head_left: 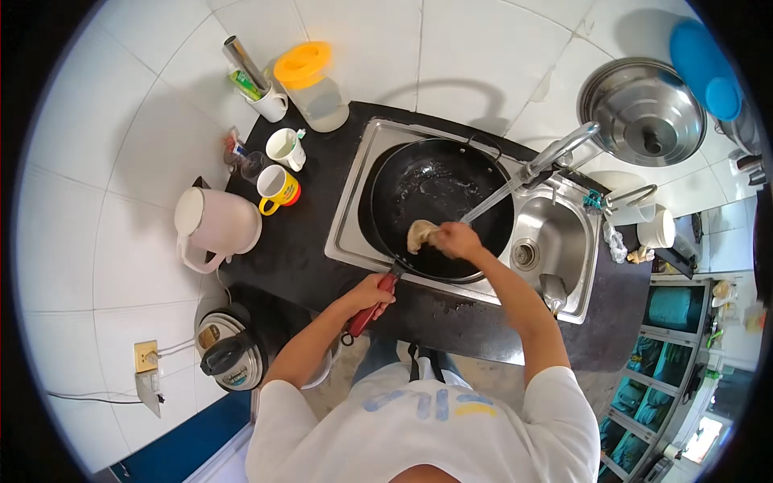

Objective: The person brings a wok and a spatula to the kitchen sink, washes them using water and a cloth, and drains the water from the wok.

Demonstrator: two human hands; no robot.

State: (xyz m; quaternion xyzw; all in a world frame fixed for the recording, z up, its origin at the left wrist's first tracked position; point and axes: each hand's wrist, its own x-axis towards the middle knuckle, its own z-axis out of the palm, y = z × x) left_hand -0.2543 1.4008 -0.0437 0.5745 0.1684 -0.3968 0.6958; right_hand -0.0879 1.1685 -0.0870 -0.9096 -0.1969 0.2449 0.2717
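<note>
The left hand [375, 293] is closed around the red handle [374, 309] of the black pan [403, 197], which lies over the sink [343, 237], on the side away from the small basin [551, 219]. The right hand [459, 241] is apart from it, clasping a pale, crumpled scrubber [418, 235] over the near part of the pan, close to where the handle joins. Whether the scrubber presses on the metal is hard to tell. What looks like water [493, 200] runs from the tap [564, 149] toward the inside of the pan. To do this well, the left hand should grip firmly enough to stop the pan turning or rocking as the right hand rubs. Flat, even pressure, with fingers behind the scrubber, would suit the curved wall, in overlapping strokes from rim to middle. A slight tilt would let water drain toward the sink rather than onto the surface [435, 326].
</note>
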